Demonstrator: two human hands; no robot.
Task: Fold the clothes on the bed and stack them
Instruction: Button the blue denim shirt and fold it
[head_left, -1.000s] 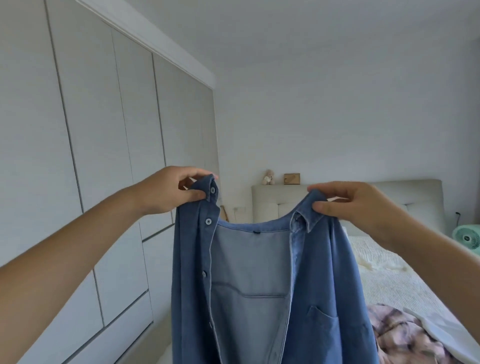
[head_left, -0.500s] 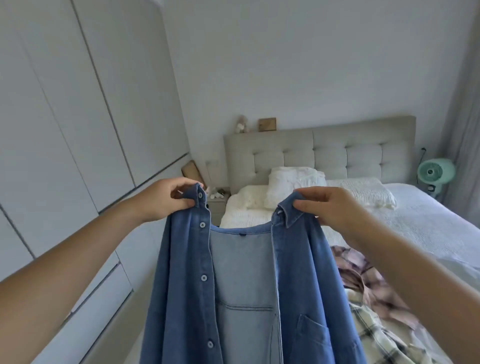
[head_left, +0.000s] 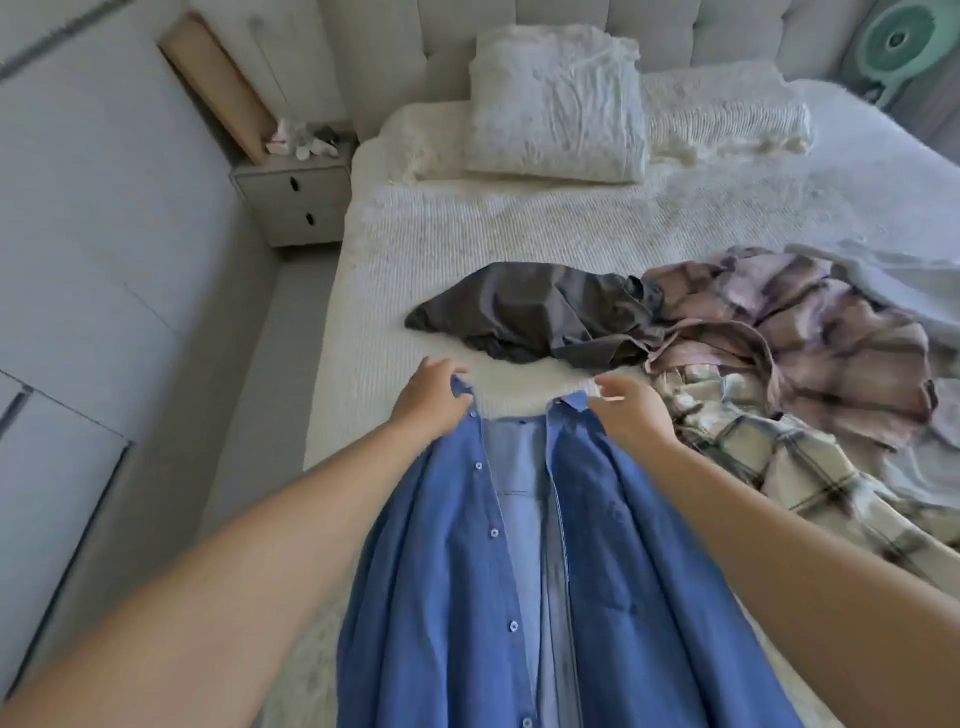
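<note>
A blue denim shirt (head_left: 457, 582), unbuttoned with its front facing up, stretches from the bottom of the view to the middle of the white bed (head_left: 426, 234). My left hand (head_left: 428, 397) grips its left collar corner and my right hand (head_left: 631, 413) grips the right collar corner, both low over the bedspread. Beyond the collar lies a crumpled dark grey garment (head_left: 535, 312). To the right sit a pink plaid shirt (head_left: 810, 332) and a cream checked shirt (head_left: 779, 467), both unfolded.
Two white pillows (head_left: 556, 104) lean on the padded headboard. A grey nightstand (head_left: 296, 200) stands left of the bed, with wardrobe doors (head_left: 78, 234) along the left wall. A green fan (head_left: 906, 44) is at the top right. A pale garment (head_left: 904, 280) lies far right.
My view has tipped down from the wall to the bed. Both hands have lowered the denim shirt from held up in the air toward the bedspread, still gripping the collar.
</note>
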